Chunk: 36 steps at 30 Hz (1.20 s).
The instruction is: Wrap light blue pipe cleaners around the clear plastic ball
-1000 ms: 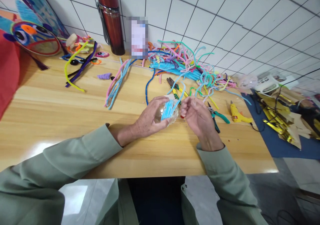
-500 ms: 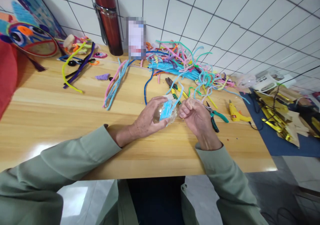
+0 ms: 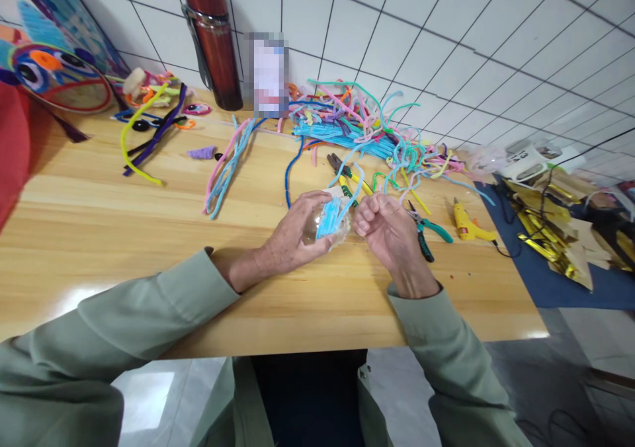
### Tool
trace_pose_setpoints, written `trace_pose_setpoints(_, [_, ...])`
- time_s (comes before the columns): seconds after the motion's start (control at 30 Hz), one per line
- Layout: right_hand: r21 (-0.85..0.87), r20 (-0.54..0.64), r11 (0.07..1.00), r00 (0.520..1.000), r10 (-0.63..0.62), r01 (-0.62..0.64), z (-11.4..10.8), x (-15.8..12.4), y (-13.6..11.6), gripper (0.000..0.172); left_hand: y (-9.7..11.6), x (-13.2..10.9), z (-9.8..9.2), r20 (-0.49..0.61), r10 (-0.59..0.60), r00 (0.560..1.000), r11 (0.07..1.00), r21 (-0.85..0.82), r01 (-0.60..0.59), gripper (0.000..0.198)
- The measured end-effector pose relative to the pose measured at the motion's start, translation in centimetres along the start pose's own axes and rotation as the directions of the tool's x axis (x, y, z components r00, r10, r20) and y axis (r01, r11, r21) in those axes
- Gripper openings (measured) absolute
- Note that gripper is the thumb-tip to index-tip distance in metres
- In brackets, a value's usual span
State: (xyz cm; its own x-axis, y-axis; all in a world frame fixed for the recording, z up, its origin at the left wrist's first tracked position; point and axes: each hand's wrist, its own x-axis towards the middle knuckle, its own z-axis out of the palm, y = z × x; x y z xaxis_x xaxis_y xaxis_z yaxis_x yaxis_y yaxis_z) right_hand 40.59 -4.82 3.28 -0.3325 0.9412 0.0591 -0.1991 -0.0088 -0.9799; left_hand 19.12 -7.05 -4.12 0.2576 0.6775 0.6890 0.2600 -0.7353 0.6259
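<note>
My left hand [image 3: 292, 235] is closed round a clear, rounded plastic piece [image 3: 310, 227] that has light blue pipe cleaner [image 3: 328, 218] laid in strips across it. A loose end of the blue pipe cleaner curves up and over from its right side. Close by on the right, my right hand [image 3: 389, 232] has its fingers curled together in a pinch; what lies between them, if anything, is hidden. Just behind the hands lie yellow-handled pliers [image 3: 351, 174]. Teal-handled pliers [image 3: 430, 230] rest beside the right hand.
A tangled heap of pipe cleaners [image 3: 357, 126] lies along the wall. A yellow glue gun [image 3: 469, 223] sits at the right, its cord trailing. Behind stand a red thermos [image 3: 213, 43] and a blurred-out phone-like panel [image 3: 268, 77]. More pipe cleaners [image 3: 228, 162] lie left.
My right hand has shifted very slightly left, toward the plastic piece. The left hand keeps its hold.
</note>
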Motion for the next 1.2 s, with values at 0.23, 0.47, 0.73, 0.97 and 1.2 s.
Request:
trace_pose_setpoints(0.23, [0.039, -0.001, 0.999, 1.0, -0.028, 0.028, -0.2, 0.0, 0.2, 0.054, 0.0, 0.0, 0.0, 0.0, 0.004, 1.0, 1.0, 0.014, -0.004, 0.065])
trace_pose_setpoints(0.47, [0.203, -0.046, 0.979, 0.999, -0.004, 0.014, 0.3, -0.2, -0.3, 0.054, 0.1, 0.0, 0.0, -0.003, 0.006, 1.0, 1.0, 0.005, -0.006, 0.062])
trace_pose_setpoints(0.73, [0.218, -0.056, 0.976, 0.998, -0.004, 0.016, -0.5, 0.0, -0.3, 0.066, 0.2, 0.0, -0.2, 0.013, -0.012, 1.0, 1.0, 0.014, 0.011, 0.064])
trace_pose_setpoints(0.97, [0.059, -0.195, 0.992, 0.976, -0.099, 0.112, -0.9, 0.4, 0.8, 0.042, 0.0, -0.1, -0.2, 0.02, -0.001, 1.0, 1.0, 0.005, 0.001, 0.066])
trace_pose_setpoints(1.2, [-0.335, -0.131, 0.905, 0.938, -0.321, 0.263, -0.8, -0.3, 1.4, 0.042, -0.1, -0.1, -0.1, -0.002, 0.003, 1.0, 1.0, -0.008, -0.003, 0.068])
